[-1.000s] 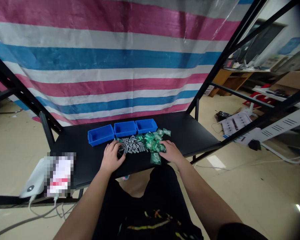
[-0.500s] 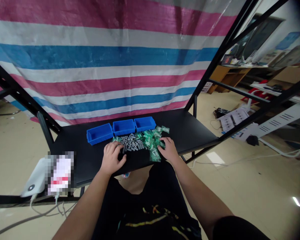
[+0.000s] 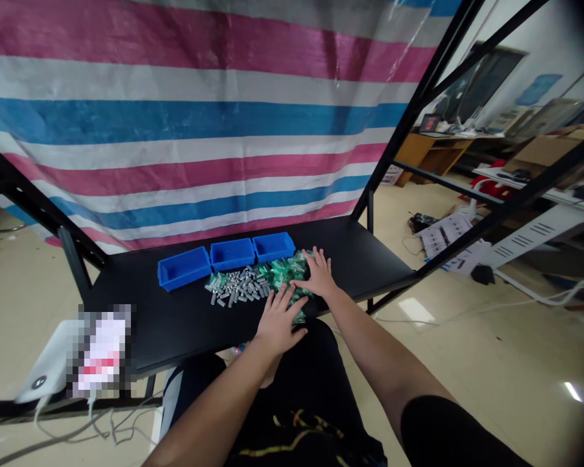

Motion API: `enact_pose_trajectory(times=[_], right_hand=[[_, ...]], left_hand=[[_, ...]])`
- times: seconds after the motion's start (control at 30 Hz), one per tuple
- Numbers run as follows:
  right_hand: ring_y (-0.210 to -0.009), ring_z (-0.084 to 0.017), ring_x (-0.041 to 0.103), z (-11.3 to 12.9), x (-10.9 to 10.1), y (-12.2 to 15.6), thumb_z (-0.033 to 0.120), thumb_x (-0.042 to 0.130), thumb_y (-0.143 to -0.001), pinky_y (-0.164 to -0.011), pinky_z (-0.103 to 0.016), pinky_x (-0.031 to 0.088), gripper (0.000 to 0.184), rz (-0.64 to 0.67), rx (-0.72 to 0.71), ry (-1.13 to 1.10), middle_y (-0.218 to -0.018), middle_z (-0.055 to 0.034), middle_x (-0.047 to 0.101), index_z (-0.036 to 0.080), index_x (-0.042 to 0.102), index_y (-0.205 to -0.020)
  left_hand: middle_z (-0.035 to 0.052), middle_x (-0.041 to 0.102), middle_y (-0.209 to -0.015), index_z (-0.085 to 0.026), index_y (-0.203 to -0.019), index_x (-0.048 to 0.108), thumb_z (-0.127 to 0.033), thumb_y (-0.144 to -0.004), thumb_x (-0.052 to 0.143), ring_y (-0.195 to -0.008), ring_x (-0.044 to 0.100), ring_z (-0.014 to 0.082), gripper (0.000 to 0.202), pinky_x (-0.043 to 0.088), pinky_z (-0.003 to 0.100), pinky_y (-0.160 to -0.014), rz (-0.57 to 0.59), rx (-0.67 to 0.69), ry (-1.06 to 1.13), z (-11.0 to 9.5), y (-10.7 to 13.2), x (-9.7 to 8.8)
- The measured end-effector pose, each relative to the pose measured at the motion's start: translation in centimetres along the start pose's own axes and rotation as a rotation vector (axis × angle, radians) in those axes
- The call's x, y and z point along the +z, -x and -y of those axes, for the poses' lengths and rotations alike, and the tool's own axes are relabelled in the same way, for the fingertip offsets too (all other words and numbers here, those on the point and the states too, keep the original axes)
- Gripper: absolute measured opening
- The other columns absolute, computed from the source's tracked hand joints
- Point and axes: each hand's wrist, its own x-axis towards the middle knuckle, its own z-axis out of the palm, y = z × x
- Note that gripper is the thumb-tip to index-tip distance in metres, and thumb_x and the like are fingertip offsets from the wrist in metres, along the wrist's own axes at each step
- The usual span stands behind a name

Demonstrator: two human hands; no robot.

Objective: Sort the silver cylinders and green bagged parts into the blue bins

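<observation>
Small green plastic packets [image 3: 283,268] lie heaped on the black tabletop [image 3: 175,331]. My right hand [image 3: 320,275] rests over the right side of this heap, fingers spread. At the heap's near edge is my left hand [image 3: 281,322], its fingers also apart; it covers some of the packets. Left of the packets spreads a pile of small grey metal cylinders [image 3: 243,285], with a few green packets [image 3: 216,281] at its left end. Whether the fingertips press on the packets, I cannot tell.
Three blue bins stand in a row behind the piles: left [image 3: 183,268], middle [image 3: 232,254] and right [image 3: 274,247]. A striped sheet [image 3: 214,155] hangs behind the table. A white power bank [image 3: 53,360] with cables sits at the left beside a blurred-out object [image 3: 102,353].
My left hand has moved right, from the grey cylinders to the near edge of the green packets. My right hand has shifted slightly farther away and spread its fingers. The view has shifted slightly.
</observation>
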Motion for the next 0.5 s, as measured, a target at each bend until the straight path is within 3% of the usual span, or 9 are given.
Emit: enact_pose_trajectory(times=[0.07,0.17,0.37,0.5], right_hand=[[-0.155,-0.04,-0.005,-0.4,-0.2,-0.9,0.078,0.068,-0.072,-0.12,-0.066,0.004,0.102,0.085,-0.046,0.01,-0.17,-0.009,0.003,0.034,0.032,-0.157],[-0.156,-0.039,0.004,-0.8,-0.3,-1.2,0.076,0.069,-0.072,-0.12,-0.066,0.007,0.09,0.145,-0.11,-0.003,-0.168,-0.0071,0.018,0.036,0.045,-0.149],[-0.139,-0.032,0.045,-1.0,0.0,-0.5,0.062,0.076,-0.076,-0.115,-0.057,0.03,0.057,-0.037,-0.178,-0.091,-0.143,-0.0068,0.057,0.031,0.064,-0.122],[-0.116,-0.027,0.058,-1.0,-0.1,-0.3,0.046,0.074,-0.082,-0.103,-0.046,0.042,0.042,-0.117,-0.18,-0.12,-0.122,-0.0056,0.068,0.029,0.065,-0.12]], left_hand=[[0.0069,0.021,-0.168,-0.033,-0.151,0.043,-0.046,-0.087,0.065,-0.156,0.013,0.0324,0.069,0.017,0.06,-0.125,-0.02,-0.023,-0.041,0.1,-0.1,0.7],[0.0077,0.028,-0.166,-0.03,-0.145,0.05,-0.043,-0.092,0.06,-0.156,0.017,0.0297,0.055,0.02,0.055,-0.126,-0.043,-0.017,-0.078,0.2,0.0,1.4],[0.0088,0.047,-0.155,-0.026,-0.139,0.054,-0.032,-0.094,0.057,-0.148,0.036,0.0279,0.046,0.032,0.053,-0.121,-0.056,0.05,-0.085,0.2,0.2,1.6],[0.0078,0.055,-0.146,-0.026,-0.138,0.054,-0.022,-0.092,0.055,-0.139,0.047,0.0255,0.047,0.036,0.049,-0.117,-0.062,0.045,-0.058,0.2,0.3,1.3]])
